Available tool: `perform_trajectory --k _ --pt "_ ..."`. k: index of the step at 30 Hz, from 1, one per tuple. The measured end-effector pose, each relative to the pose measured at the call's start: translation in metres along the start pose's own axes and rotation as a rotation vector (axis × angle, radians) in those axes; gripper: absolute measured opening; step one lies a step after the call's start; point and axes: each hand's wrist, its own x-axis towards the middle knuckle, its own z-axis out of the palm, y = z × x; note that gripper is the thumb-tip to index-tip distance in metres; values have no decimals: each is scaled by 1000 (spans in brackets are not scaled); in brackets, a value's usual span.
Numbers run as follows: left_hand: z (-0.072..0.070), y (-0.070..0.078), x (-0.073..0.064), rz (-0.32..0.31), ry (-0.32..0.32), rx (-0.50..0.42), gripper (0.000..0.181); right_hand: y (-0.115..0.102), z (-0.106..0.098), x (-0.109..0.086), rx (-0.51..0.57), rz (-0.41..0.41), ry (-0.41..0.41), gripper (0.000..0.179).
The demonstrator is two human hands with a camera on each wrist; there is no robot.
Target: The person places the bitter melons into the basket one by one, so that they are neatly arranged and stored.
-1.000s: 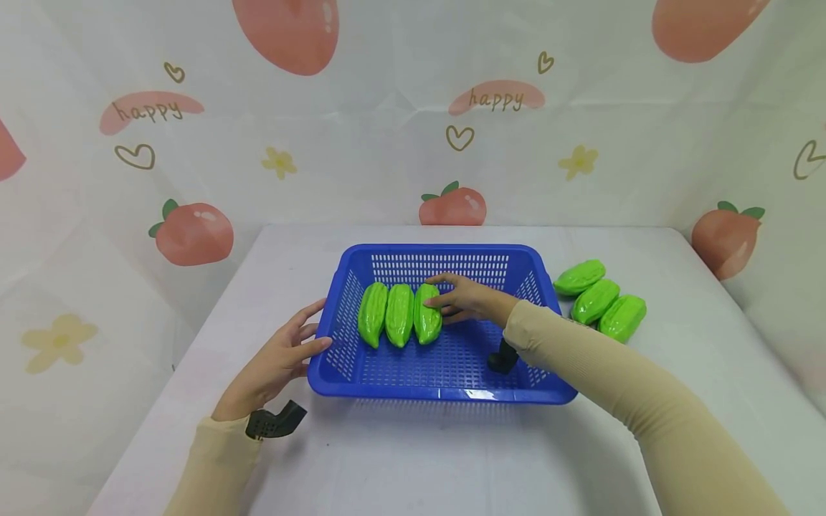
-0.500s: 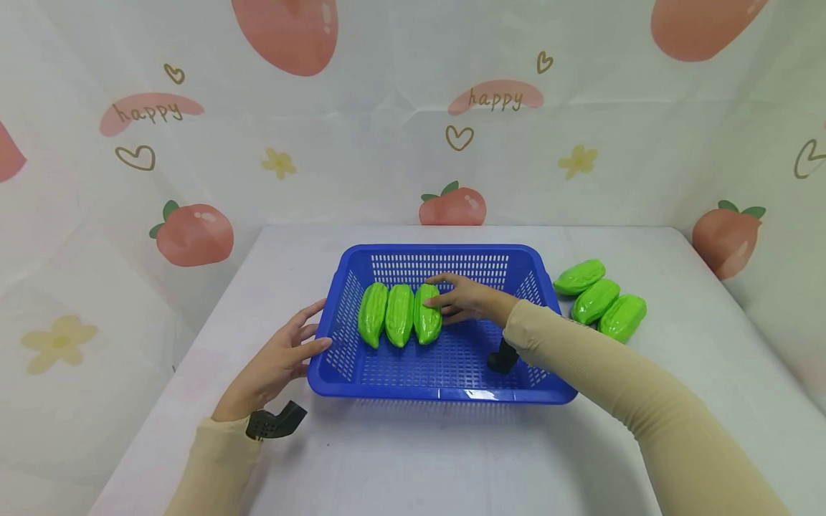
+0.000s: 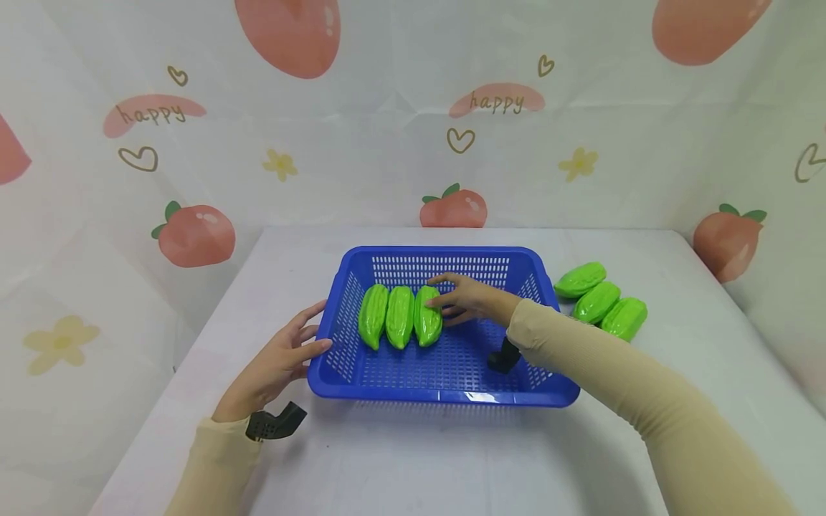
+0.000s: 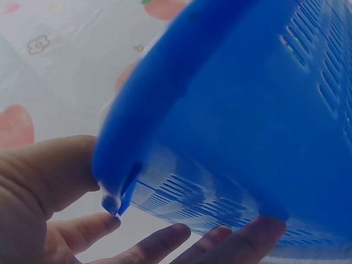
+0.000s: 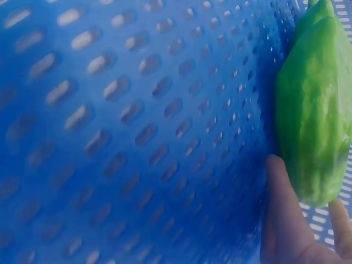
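Note:
Inside a blue plastic basket (image 3: 452,396), three green bitter melons lie side by side: the left one (image 3: 373,319), the middle one (image 3: 400,319) and the right one (image 3: 427,322). My right hand (image 3: 466,297) reaches in from the right, its fingertips on the right melon near its far end. In the right wrist view, fingers (image 5: 283,212) straddle one end of that bitter melon (image 5: 313,110). At the basket's left side, my left hand (image 3: 280,358) grips the rim, with the thumb at the rim (image 4: 129,126) and the other fingers lower down along the outer wall.
Just right of the basket, three more bitter melons (image 3: 596,302) lie in a slanted row on the white table (image 3: 413,466), one partly behind my right sleeve (image 3: 600,365). A printed cloth (image 3: 361,129) hangs at the back and sides.

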Motion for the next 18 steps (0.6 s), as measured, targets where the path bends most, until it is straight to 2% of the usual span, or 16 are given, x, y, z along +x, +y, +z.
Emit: perform_trajectory --k 6,13,18 --pt "0 0 1 -8 -1 -9 78 -9 -5 -9 -63 -6 7 60" --pt "-1 -1 0 4 -1 -7 79 -25 -10 -22 -52 -34 -7 58" --pt "-1 -1 0 6 -7 -16 79 -41 -12 -37 -43 -83 -50 58"
